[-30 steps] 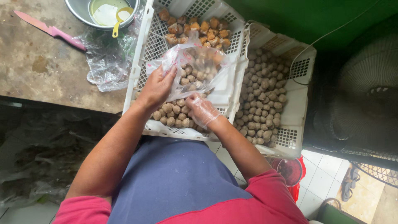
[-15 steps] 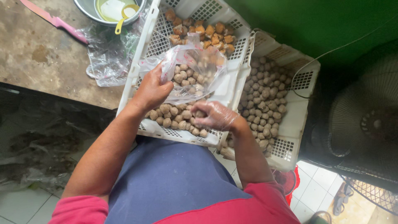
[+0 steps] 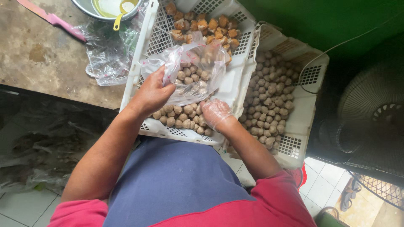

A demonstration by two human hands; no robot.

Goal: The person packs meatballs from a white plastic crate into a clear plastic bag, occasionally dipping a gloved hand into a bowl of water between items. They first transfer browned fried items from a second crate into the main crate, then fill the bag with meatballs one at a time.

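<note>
Bag (image 3: 189,71): clear plastic, part-filled with meatballs, held over the near white crate (image 3: 235,84).
Left hand (image 3: 152,93): bare, arm reaching forward, fingers clamped on the bag's rim, holding it up.
Right hand (image 3: 215,112): in a clear glove, bent down into the meatballs (image 3: 181,117) just below the bag's mouth; whether it grips any, cannot tell.
Second crate (image 3: 303,113): to the right, touching, full of meatballs.
Beyond: fried cubes (image 3: 206,27), knife (image 3: 52,19), bowl (image 3: 105,10).

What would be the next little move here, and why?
Probably lift the gloved right hand with some meatballs into the clear plastic bag: the left hand holds the bag's mouth, it is part-filled, and the right hand rests among the loose ones.
</note>
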